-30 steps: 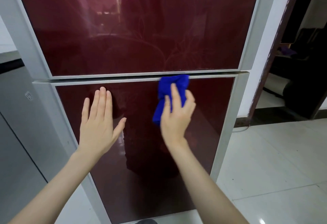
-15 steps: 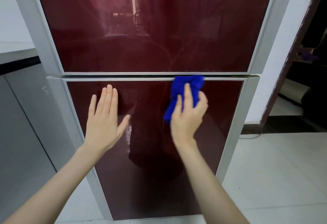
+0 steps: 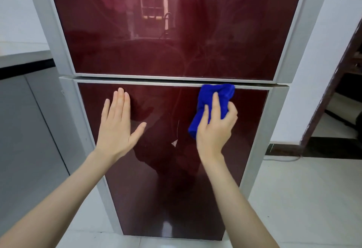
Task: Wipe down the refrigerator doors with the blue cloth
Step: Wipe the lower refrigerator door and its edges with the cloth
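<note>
The refrigerator fills the view, with a glossy dark-red upper door (image 3: 176, 32) and a matching lower door (image 3: 156, 189), both framed in silver. My right hand (image 3: 215, 128) presses a bunched blue cloth (image 3: 212, 99) against the lower door, just under its top edge and right of centre. The cloth's upper end touches the silver strip between the doors. My left hand (image 3: 119, 124) lies flat on the lower door's upper left part, fingers straight and thumb spread, holding nothing.
A grey cabinet (image 3: 25, 140) under a white counter (image 3: 21, 56) stands close on the left. A white wall (image 3: 313, 71) and a dark doorway (image 3: 348, 91) are on the right. Pale floor tiles (image 3: 303, 198) spread to the right, with a thin cable (image 3: 284, 158) by the wall.
My right hand and the cloth have slid to the right along the top of the lower door. My left hand has stayed flat on the door. The view has shifted slightly.
</note>
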